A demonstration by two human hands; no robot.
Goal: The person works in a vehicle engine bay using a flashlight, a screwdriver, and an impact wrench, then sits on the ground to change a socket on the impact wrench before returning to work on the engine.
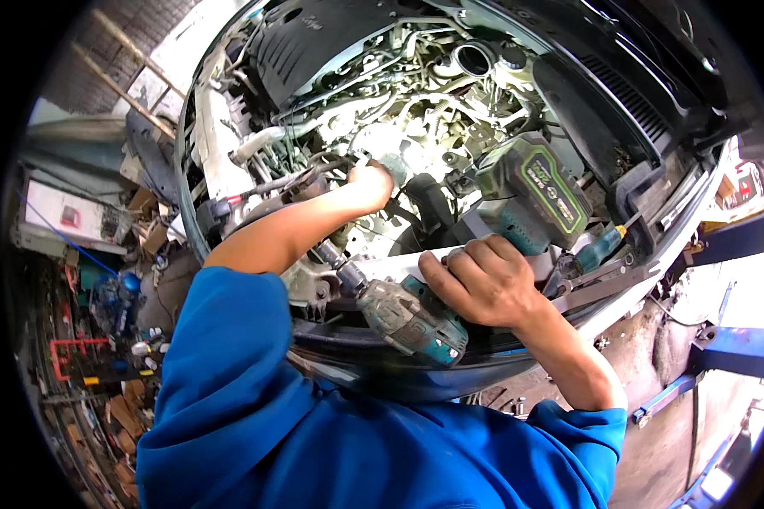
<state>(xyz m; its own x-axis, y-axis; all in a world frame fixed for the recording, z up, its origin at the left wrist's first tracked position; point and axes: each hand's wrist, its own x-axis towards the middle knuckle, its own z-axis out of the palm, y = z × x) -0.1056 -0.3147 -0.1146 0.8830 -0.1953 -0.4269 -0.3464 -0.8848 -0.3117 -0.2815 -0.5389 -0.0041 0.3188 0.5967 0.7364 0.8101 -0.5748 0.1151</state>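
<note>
My right hand (pixel 488 284) is wrapped round the handle of a teal and grey cordless impact wrench (pixel 412 322). A long socket (pixel 339 259) on its nose points to the upper left, toward the front of the engine bay. Its big dark battery with green trim (pixel 547 191) sticks up beyond my knuckles. My left hand (pixel 370 185) reaches down among the hoses and metal parts of the engine (pixel 433 110), in a brightly lit patch. Its fingers are mostly hidden, so what they touch cannot be made out. A dark hose (pixel 430 204) lies just right of it.
A teal-handled tool (pixel 601 248) and a flat metal bar (pixel 607 287) lie at the right front of the bay. A black engine cover (pixel 310 47) lies at the far left. Blue lift arms (pixel 743 349) stand at right; boxes and cluttered shelving (pixel 119 339) fill the left.
</note>
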